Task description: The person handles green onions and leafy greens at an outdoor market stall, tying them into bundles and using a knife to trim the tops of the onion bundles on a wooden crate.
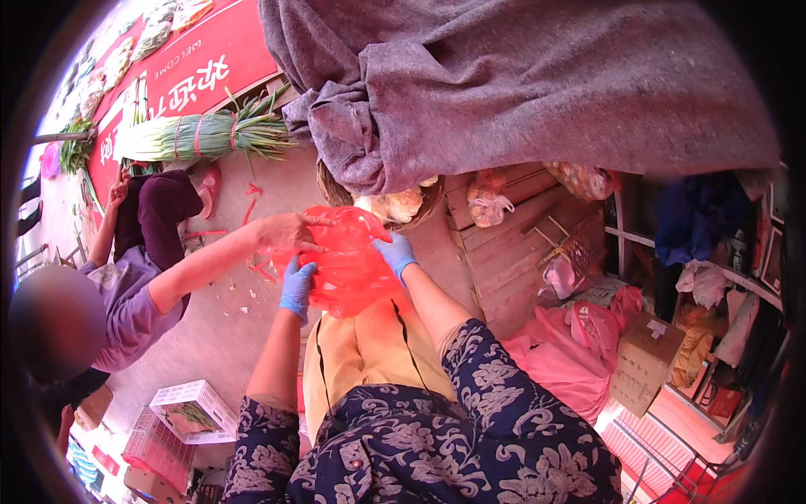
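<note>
A red plastic bag (352,271) spreads out between my two hands, above my lap. My left hand (297,286), in a blue glove, grips its left side. On the upper right side, my right hand (395,253), gloved the same way, pinches the bag's edge. A co-worker's bare hand (296,232) reaches in from the left and touches the top of the bag. What the bag contains, if anything, cannot be made out. Just beyond it stands a wicker basket (433,211) with pale, whitish produce (397,205) inside, partly covered by a grey-purple cloth (535,94).
At the left sits the co-worker (135,302), beside a tied bundle of green onions (208,135). Wooden slats (504,252) lie right of the basket, with a knotted bag of produce (490,201) on them. A cardboard box (645,362) and white crate (195,412) stand nearer me.
</note>
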`<move>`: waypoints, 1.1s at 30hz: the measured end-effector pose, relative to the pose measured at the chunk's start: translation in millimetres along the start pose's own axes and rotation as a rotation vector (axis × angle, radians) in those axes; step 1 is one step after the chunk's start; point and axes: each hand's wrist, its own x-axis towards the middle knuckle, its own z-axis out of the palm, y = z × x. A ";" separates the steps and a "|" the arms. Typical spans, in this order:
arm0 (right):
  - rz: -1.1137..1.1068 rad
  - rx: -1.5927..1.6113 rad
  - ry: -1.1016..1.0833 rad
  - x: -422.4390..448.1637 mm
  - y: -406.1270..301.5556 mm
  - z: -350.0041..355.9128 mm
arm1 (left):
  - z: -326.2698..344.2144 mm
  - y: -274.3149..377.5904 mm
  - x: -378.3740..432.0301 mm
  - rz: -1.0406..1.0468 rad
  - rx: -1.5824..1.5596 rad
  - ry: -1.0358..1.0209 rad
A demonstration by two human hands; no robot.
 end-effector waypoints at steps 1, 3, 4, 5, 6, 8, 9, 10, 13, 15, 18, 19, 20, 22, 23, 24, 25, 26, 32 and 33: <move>-0.042 0.027 0.009 -6.8 12.3 -1.1 | -1.0 -3.2 -9.5 -0.011 -0.030 0.018; -0.195 -0.221 0.150 -12.2 25.1 -10.8 | -7.9 -17.9 -15.2 -0.043 -0.061 -0.015; -0.137 -0.167 0.101 -24.1 14.5 6.5 | -28.2 -25.4 -19.7 -0.021 -0.061 0.025; -0.107 -0.181 0.043 -30.0 8.1 11.7 | -36.7 -29.8 -24.7 -0.002 -0.090 0.048; -0.106 -0.215 0.054 -38.6 0.0 20.8 | -43.3 -32.2 -28.3 0.035 -0.088 0.087; -0.140 -0.164 0.095 -48.0 -5.2 27.1 | -48.0 -35.2 -30.7 0.064 -0.079 0.109; -0.175 -0.117 0.114 -52.0 -8.9 31.8 | -52.0 -34.3 -30.8 0.087 -0.101 0.102; -0.140 -0.089 0.086 -54.4 -13.7 35.6 | -54.0 -34.9 -31.2 0.110 -0.125 0.097; -0.190 -0.069 0.093 -63.4 -26.2 48.6 | -62.4 -32.8 -37.8 0.128 -0.147 0.139; -0.205 -0.096 0.081 -64.3 -30.5 52.0 | -71.4 -36.2 -36.5 0.122 -0.174 0.121; -0.213 -0.060 -0.049 -58.8 -35.4 55.2 | -74.7 -36.9 -37.4 0.125 -0.191 0.160; -0.226 -0.066 -0.083 -59.5 -37.9 57.8 | -75.5 -38.7 -40.4 0.118 -0.191 0.176; -0.240 -0.071 -0.116 -60.3 -40.2 59.9 | -75.6 -40.1 -44.4 0.097 -0.211 0.206; -0.264 -0.060 -0.149 -51.0 -36.0 56.1 | -67.1 -43.9 -45.6 0.079 -0.238 0.214; -0.264 -0.063 -0.144 -48.5 -32.0 51.0 | -60.9 -47.7 -45.6 0.086 -0.232 0.215; -0.259 -0.115 -0.156 -51.8 -33.7 52.8 | -62.6 -51.9 -47.7 0.092 -0.221 0.234; -0.254 -0.166 -0.165 -55.1 -35.1 53.8 | -63.4 -56.1 -49.0 0.090 -0.218 0.246; -0.250 -0.162 -0.175 -58.7 -36.2 55.2 | -63.1 -60.4 -49.5 0.084 -0.227 0.241; -0.190 -0.108 -0.171 -69.3 -17.0 35.4 | -30.0 -76.8 -46.0 0.005 -0.196 0.108; -0.181 -0.040 -0.170 -67.3 -8.1 32.2 | -22.6 -77.7 -43.5 0.001 -0.193 0.108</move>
